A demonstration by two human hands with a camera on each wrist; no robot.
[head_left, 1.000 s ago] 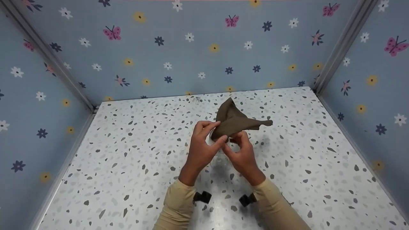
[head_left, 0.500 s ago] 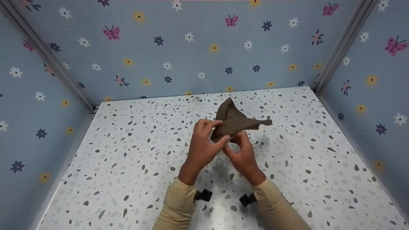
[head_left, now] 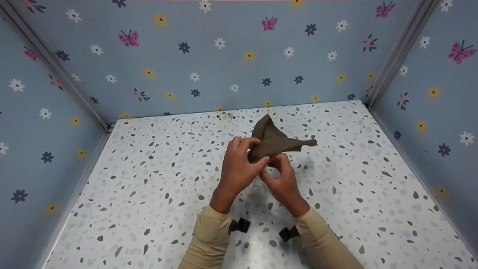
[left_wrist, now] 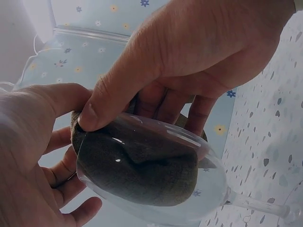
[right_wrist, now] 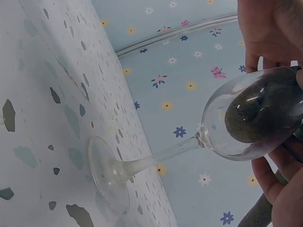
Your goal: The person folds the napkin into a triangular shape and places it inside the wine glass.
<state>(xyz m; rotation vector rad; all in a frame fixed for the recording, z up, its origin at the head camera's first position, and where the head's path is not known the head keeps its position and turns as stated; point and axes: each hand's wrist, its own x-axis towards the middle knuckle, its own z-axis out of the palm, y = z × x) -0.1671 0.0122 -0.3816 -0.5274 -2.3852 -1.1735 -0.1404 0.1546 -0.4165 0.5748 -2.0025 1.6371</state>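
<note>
A clear wine glass (right_wrist: 215,127) stands below my hands in the right wrist view; whether its foot touches the table I cannot tell. A dark brown cloth (head_left: 274,142) is stuffed into the bowl, seen through the wall as a rounded wad (left_wrist: 142,175). The rest drapes over the rim, one corner pointing away and a narrow end reaching right. My left hand (head_left: 239,168) holds the cloth at the rim between thumb and fingers. My right hand (head_left: 282,181) grips the glass near the rim, its thumb pressing cloth there in the left wrist view. In the head view the glass is mostly hidden.
The white speckled table (head_left: 149,186) lies under my hands. Blue walls with flowers and butterflies enclose it at the back (head_left: 209,59) and both sides. Black wrist mounts (head_left: 241,225) stick out between my forearms. A white cable (left_wrist: 28,64) shows at the left wrist view's edge.
My left hand turns slightly, its thumb shifting a little up and to the right along the cloth's edge. The right hand, cloth and glass stay almost still.
</note>
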